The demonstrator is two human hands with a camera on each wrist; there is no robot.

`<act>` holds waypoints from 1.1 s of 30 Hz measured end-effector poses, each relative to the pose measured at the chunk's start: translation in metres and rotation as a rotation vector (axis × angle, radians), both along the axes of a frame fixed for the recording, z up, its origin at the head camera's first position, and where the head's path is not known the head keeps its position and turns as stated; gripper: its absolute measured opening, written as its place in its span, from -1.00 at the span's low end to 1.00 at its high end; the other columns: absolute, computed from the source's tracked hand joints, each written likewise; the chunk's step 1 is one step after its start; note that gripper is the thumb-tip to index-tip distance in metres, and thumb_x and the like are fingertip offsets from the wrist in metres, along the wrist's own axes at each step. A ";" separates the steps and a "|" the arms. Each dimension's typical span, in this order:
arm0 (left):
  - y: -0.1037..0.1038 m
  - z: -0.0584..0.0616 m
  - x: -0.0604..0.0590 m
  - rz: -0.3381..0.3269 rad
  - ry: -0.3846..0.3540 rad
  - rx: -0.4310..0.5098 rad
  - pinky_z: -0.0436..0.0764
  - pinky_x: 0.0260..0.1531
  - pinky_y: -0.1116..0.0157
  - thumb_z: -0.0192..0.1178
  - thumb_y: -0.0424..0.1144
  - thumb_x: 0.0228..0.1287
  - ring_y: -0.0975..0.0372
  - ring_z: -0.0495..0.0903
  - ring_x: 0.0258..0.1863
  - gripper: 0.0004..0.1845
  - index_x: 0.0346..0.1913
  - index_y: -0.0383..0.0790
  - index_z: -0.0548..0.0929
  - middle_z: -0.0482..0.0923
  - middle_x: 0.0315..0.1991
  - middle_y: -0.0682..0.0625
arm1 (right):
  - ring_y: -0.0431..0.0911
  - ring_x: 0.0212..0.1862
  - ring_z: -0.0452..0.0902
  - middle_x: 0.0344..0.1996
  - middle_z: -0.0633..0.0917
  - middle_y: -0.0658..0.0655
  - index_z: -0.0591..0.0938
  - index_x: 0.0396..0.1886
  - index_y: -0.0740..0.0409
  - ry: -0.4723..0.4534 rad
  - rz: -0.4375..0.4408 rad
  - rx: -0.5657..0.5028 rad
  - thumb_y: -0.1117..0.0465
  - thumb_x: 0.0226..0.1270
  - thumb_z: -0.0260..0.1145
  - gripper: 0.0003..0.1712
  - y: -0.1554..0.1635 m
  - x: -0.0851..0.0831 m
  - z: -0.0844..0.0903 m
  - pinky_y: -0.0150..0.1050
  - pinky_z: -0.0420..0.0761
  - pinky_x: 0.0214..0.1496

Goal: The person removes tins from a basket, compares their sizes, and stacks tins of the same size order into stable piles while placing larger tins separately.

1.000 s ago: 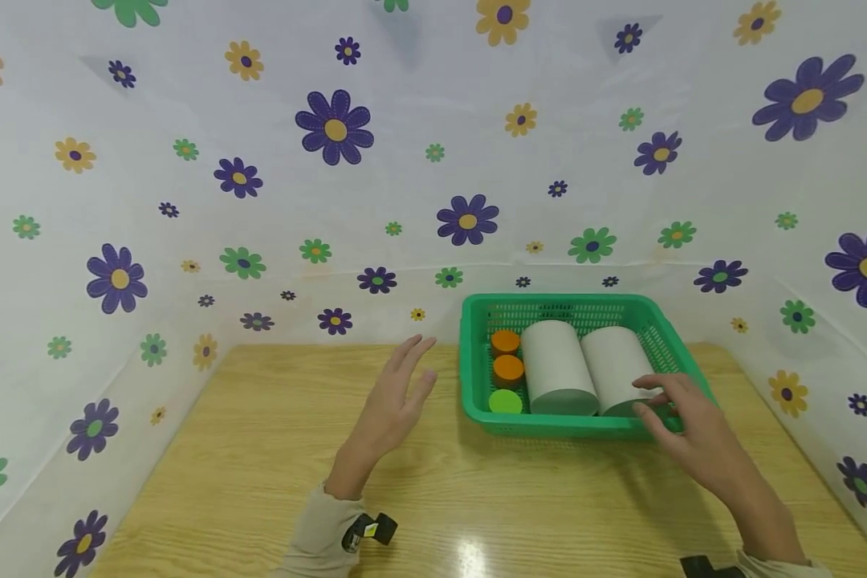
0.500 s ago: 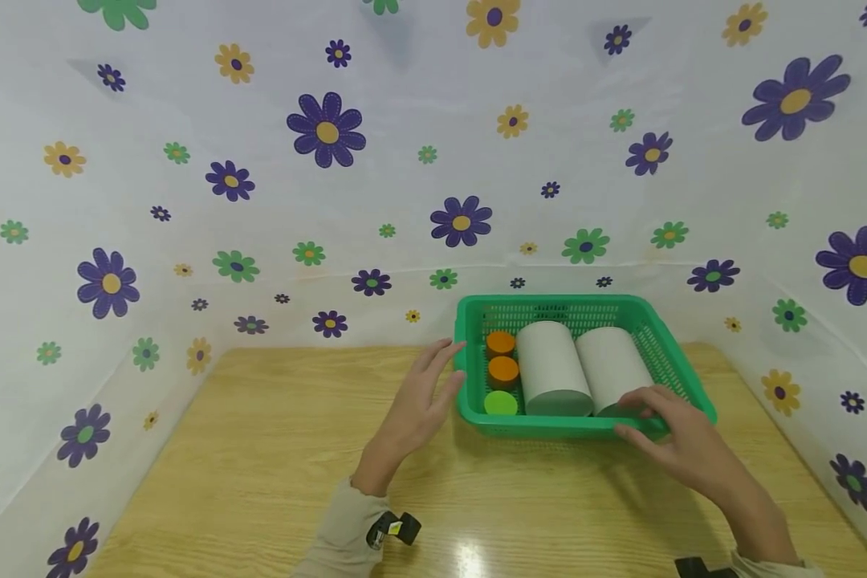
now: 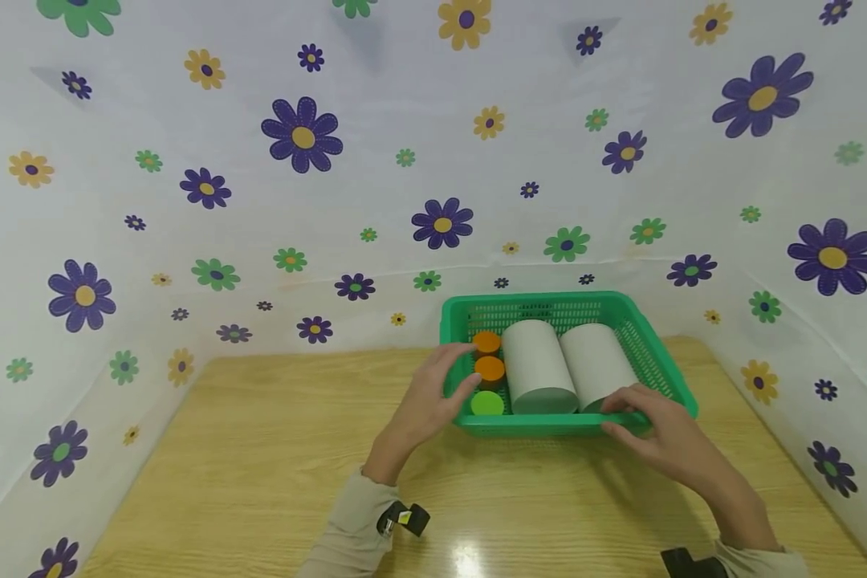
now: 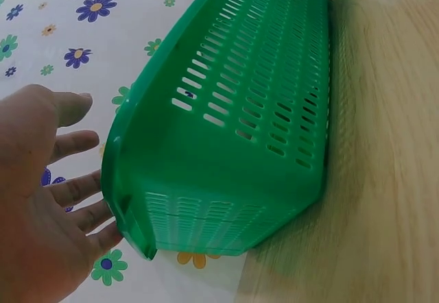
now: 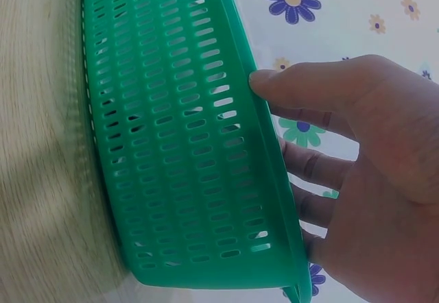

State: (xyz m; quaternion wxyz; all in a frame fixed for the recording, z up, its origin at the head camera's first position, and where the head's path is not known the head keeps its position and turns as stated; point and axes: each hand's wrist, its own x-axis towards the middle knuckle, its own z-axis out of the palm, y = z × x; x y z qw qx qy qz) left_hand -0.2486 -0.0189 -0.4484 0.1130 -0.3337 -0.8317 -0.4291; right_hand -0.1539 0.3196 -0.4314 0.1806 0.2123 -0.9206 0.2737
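Green plastic, slotted all over: the basket (image 3: 661,365) sits on the far right part of the wooden table (image 3: 260,466), close to the flowered sheet (image 3: 296,201) behind it. The left hand (image 3: 433,393) is at the basket's left wall, fingers spread and nearly straight. In the left wrist view the fingertips (image 4: 103,210) lie right against the basket's (image 4: 233,145) rim at the near corner, the thumb held apart above; nothing is clasped, so this hand is relaxed and merely touching.

The right hand (image 3: 657,429) is at the near right corner. In the right wrist view the thumb (image 5: 302,87) presses on the outside of the rim while the other fingers (image 5: 315,169) reach over to the inner side of the basket (image 5: 185,145), bent at the knuckles. So this hand has the near rim pinched between thumb and fingers, a light, fairly wide grasp rather than a tight clench.

Inside lie two white rolls (image 3: 538,365) side by side, their flat ends facing near. Left of them, in a row from far to near, are an orange cap (image 3: 486,343), another orange cap (image 3: 490,369) and a green cap (image 3: 486,402). No writing or label can be read on any of them. A dark band (image 3: 405,518) shows at the left sleeve (image 3: 347,534).
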 end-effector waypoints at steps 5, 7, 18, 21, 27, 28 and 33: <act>0.006 0.002 -0.003 -0.020 0.017 -0.026 0.46 0.35 0.07 0.18 -0.12 0.54 0.09 0.45 0.33 -0.56 0.34 -0.25 0.53 0.49 0.32 -0.08 | -0.11 -0.16 0.65 -0.20 0.69 -0.15 0.70 -0.19 0.01 -0.002 0.002 0.001 0.32 0.17 0.57 -0.73 0.000 0.000 -0.001 -0.09 0.69 -0.12; 0.009 0.004 -0.005 -0.032 0.022 -0.041 0.46 0.35 0.10 0.22 -0.16 0.51 0.09 0.46 0.32 -0.57 0.32 -0.25 0.55 0.50 0.30 -0.08 | -0.11 -0.15 0.64 -0.20 0.69 -0.15 0.70 -0.18 0.00 -0.005 0.005 0.002 0.32 0.17 0.57 -0.73 0.000 0.000 -0.001 -0.09 0.69 -0.12; 0.017 0.005 -0.013 -0.069 0.068 -0.219 0.55 0.26 0.17 0.45 -0.21 0.30 0.08 0.55 0.21 -0.51 0.26 -0.16 0.61 0.56 0.21 -0.05 | -0.12 -0.15 0.64 -0.20 0.70 -0.12 0.70 -0.17 0.03 -0.024 0.030 -0.010 0.32 0.21 0.55 -0.76 0.002 -0.001 -0.002 -0.10 0.69 -0.11; 0.018 0.007 -0.014 -0.093 0.053 -0.287 0.55 0.25 0.16 0.48 -0.21 0.26 0.08 0.53 0.23 -0.48 0.26 -0.12 0.61 0.55 0.23 -0.04 | -0.11 -0.15 0.64 -0.20 0.70 -0.12 0.70 -0.18 0.03 -0.017 0.026 -0.004 0.34 0.20 0.55 -0.75 0.002 0.000 -0.003 -0.09 0.69 -0.12; 0.021 0.007 -0.015 -0.126 -0.005 -0.318 0.54 0.26 0.13 0.53 -0.27 0.19 0.05 0.51 0.24 -0.45 0.24 -0.14 0.61 0.54 0.25 -0.06 | -0.06 -0.16 0.66 -0.19 0.69 -0.12 0.70 -0.17 0.03 -0.004 0.015 0.011 0.34 0.18 0.55 -0.73 0.000 0.000 -0.001 -0.04 0.69 -0.13; 0.021 0.007 -0.015 -0.127 -0.003 -0.315 0.54 0.26 0.13 0.54 -0.27 0.17 0.04 0.52 0.24 -0.45 0.23 -0.14 0.62 0.54 0.25 -0.06 | -0.07 -0.16 0.66 -0.19 0.69 -0.12 0.70 -0.17 0.02 -0.003 0.013 0.013 0.33 0.19 0.55 -0.74 0.000 0.000 0.000 -0.05 0.69 -0.13; 0.024 0.009 -0.013 -0.113 0.013 -0.324 0.51 0.28 0.08 0.58 -0.26 0.11 0.02 0.52 0.24 -0.42 0.22 -0.14 0.64 0.55 0.25 -0.08 | -0.08 -0.17 0.67 -0.19 0.67 -0.11 0.71 -0.18 0.05 0.023 0.020 0.015 0.36 0.18 0.55 -0.74 0.000 0.000 0.000 -0.07 0.70 -0.15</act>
